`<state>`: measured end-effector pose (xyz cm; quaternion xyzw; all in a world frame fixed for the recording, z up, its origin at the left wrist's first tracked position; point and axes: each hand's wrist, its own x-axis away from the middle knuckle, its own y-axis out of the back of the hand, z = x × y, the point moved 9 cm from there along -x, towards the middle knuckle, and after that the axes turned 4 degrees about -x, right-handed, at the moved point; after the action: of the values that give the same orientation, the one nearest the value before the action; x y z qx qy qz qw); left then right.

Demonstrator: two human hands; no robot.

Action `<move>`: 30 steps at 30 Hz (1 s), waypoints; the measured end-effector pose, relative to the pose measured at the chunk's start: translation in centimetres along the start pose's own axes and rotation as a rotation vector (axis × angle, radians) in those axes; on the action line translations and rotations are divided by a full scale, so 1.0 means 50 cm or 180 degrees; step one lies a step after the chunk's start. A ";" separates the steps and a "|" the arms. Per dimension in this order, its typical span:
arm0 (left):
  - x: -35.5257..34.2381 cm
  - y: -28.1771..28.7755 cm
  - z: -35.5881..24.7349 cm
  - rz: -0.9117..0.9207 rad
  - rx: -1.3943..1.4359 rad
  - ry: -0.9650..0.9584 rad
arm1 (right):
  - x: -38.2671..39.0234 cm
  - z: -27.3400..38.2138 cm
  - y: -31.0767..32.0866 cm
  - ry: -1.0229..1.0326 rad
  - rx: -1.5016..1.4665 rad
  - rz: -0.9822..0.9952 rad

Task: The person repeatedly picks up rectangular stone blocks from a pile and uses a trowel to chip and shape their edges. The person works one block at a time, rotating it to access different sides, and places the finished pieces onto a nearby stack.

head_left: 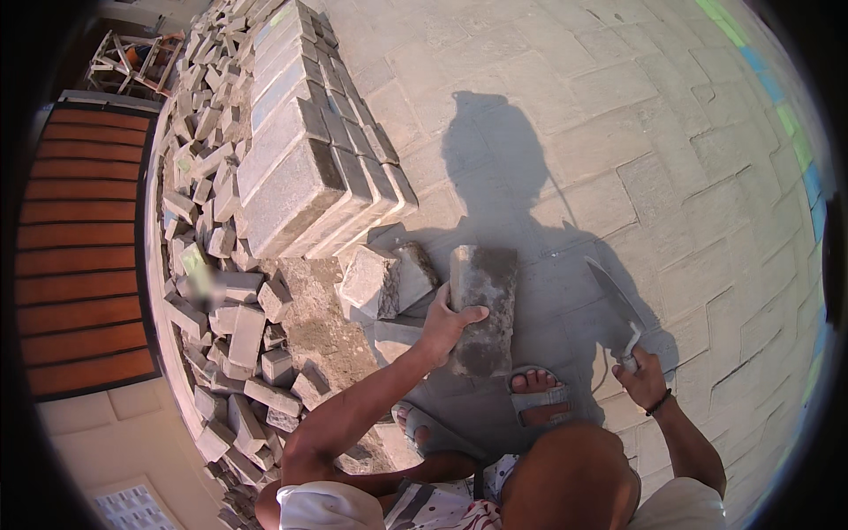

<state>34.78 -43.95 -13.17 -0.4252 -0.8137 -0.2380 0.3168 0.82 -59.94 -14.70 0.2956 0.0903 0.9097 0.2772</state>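
My left hand (447, 330) is closed on a grey paving brick (483, 300), its thumb across the top face and its other fingers hidden at the left side. Dark, damp-looking patches cover part of that brick. Out to the right, my right hand (641, 380) grips the handle of a trowel (616, 293), whose pointed metal blade slants up and away to the left. Two broken brick pieces (371, 281) lie just beyond my left hand. Another brick (397, 338) sits partly behind my left wrist.
A neat stack of paving bricks (291, 190) stands ahead on the left. Loose bricks (249, 336) are heaped along its left side, beside bare sandy ground (305, 331). Laid paving (689, 221) spreads to the right. My sandalled foot (538, 396) is close to the held brick. An orange slatted gate (84, 247) stands far left.
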 end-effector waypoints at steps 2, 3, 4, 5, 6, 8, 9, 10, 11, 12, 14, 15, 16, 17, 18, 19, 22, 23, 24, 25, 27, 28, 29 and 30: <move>0.004 0.029 -0.021 -0.0307 -0.1066 -0.0274 | -0.007 -0.011 0.019 -0.0023 -0.0058 -0.0019; 0.050 0.062 -0.077 -0.0625 -0.1944 -0.0462 | -0.015 -0.002 0.018 -0.0018 -0.0027 0.0034; 0.104 0.101 -0.130 -0.0988 -0.2822 -0.0611 | -0.029 0.013 0.009 0.0024 0.0004 0.0128; 0.134 0.118 -0.168 -0.0854 -0.3009 -0.0945 | -0.040 0.013 0.002 -0.0136 -0.0124 0.0136; 0.175 0.150 -0.208 -0.0830 -0.3219 -0.1209 | -0.056 0.015 -0.018 -0.0234 -0.0266 0.0244; 0.245 0.224 -0.225 -0.0842 -0.3600 -0.1213 | -0.086 0.034 -0.072 -0.0158 -0.0638 0.0414; 0.264 0.267 -0.223 -0.0826 -0.3716 -0.1012 | -0.102 0.048 -0.090 -0.0023 -0.0665 0.0470; 0.293 0.316 -0.224 -0.0766 -0.3847 -0.0803 | -0.121 0.057 -0.108 0.0088 -0.0742 0.0508; 0.323 0.378 -0.223 -0.0873 -0.4037 -0.0555 | -0.141 0.071 -0.116 0.0577 -0.0533 0.0492; 0.356 0.440 -0.216 -0.0941 -0.4223 -0.0307 | -0.162 0.083 -0.120 0.1062 -0.0366 0.0433; 0.469 0.541 -0.180 -0.1336 -0.4190 0.0339 | -0.204 0.126 -0.153 0.1192 -0.0478 0.0578; 0.546 0.592 -0.143 -0.1667 -0.3947 0.0693 | -0.207 0.156 -0.170 0.0821 -0.0673 0.0792; 0.638 0.630 -0.081 -0.2032 -0.3744 0.0968 | -0.206 0.172 -0.193 0.0421 -0.0841 0.1014; 0.729 0.659 0.003 -0.2376 -0.3514 0.1203 | -0.208 0.190 -0.213 0.0362 -0.0844 0.1170; 0.812 0.667 0.096 -0.2553 -0.3285 0.1448 | -0.213 0.203 -0.230 0.0294 -0.0838 0.1316; 0.896 0.654 0.178 -0.2715 -0.3066 0.1719 | -0.218 0.210 -0.248 0.0202 -0.0845 0.1477; 1.045 0.517 0.377 -0.2335 -0.2464 0.2588 | -0.234 0.245 -0.278 0.0382 -0.0755 0.1869; 1.074 0.470 0.423 -0.2033 -0.2224 0.2904 | -0.240 0.259 -0.281 0.0464 -0.0740 0.1905; 1.107 0.422 0.461 -0.1812 -0.1839 0.3103 | -0.243 0.270 -0.292 0.0515 -0.0753 0.1952; 1.133 0.378 0.495 -0.1590 -0.1447 0.3286 | -0.244 0.280 -0.304 0.0563 -0.0766 0.1998; 1.159 0.316 0.557 -0.1478 -0.1157 0.3247 | -0.233 0.295 -0.337 0.0455 -0.0544 0.2253; 1.172 0.305 0.607 -0.1454 -0.1269 0.3125 | -0.229 0.302 -0.354 0.0421 -0.0414 0.2362; 1.165 0.300 0.619 -0.1606 -0.1133 0.3011 | -0.238 0.290 -0.364 0.0528 -0.0278 0.2381; 1.147 0.309 0.611 -0.1759 -0.1020 0.2899 | -0.253 0.256 -0.369 0.0633 -0.0163 0.2389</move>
<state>13.13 15.28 8.89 -0.0930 -0.6294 -0.5928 0.4937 25.15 -51.67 -16.56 0.2115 -0.0204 0.9741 -0.0777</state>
